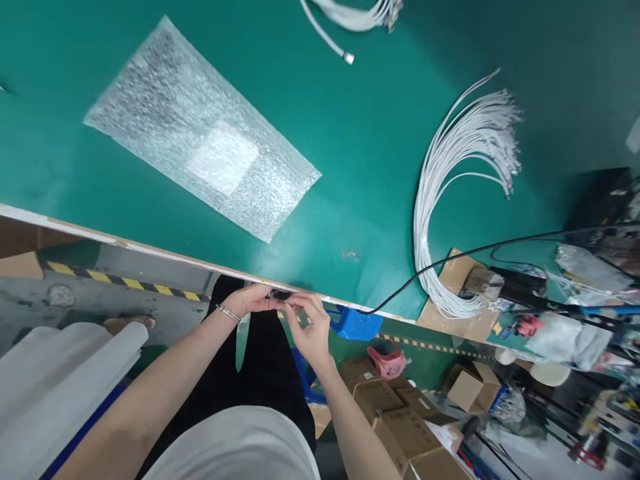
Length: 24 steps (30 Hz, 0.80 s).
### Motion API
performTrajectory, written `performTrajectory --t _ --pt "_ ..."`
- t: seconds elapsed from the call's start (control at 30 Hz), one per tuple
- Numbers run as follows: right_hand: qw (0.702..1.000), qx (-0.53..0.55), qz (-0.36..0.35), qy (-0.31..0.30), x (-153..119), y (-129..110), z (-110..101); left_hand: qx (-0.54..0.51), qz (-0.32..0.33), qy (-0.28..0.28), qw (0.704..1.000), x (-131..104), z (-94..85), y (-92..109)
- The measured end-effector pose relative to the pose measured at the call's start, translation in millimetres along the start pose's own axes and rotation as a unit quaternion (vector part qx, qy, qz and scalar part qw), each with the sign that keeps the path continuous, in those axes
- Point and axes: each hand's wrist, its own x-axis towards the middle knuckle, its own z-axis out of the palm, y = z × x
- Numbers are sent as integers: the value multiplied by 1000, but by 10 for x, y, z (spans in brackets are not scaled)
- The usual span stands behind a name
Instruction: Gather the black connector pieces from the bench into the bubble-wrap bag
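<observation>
My left hand and my right hand meet at the table's front edge, close to my body. Between their fingertips is a small dark piece, too small and too covered to name. The left fingers are closed around its left end. My right thumb and fingers pinch at its right side. Farther in on the green table lies a bubble-wrap bag with a white square label. To the right, a curved bundle of white cables with metal ends rests on the table.
More white cables lie at the far edge of view. A black cable crosses the table's right side, near a cardboard sheet and tools. Below are a blue stool and cardboard boxes. A person's white clothing shows at left.
</observation>
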Motion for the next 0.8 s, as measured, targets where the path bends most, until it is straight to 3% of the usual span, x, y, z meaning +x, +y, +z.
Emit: performTrajectory --t 0.13,0.23,0.37,0.47,0.6,0.8 --pt "996 25 46 75 252 125 -139 24 -1 19 1000 -342 292 -78" --pt "992 58 60 93 797 149 -104 38 24 40 998 -660 524 -175" --pt "991 95 61 77 1626 -142 122 43 92 59 993 -1074 799 -194" --pt "991 110 48 66 1922 -481 301 42 148 56 986 -1367 1001 -99" --pt "991 118 1 56 1821 -823 408 25 204 32 978 -1633 1304 50" --pt "986 105 -126 22 1296 -1242 291 -20 272 -11 962 -1783 1808 284"
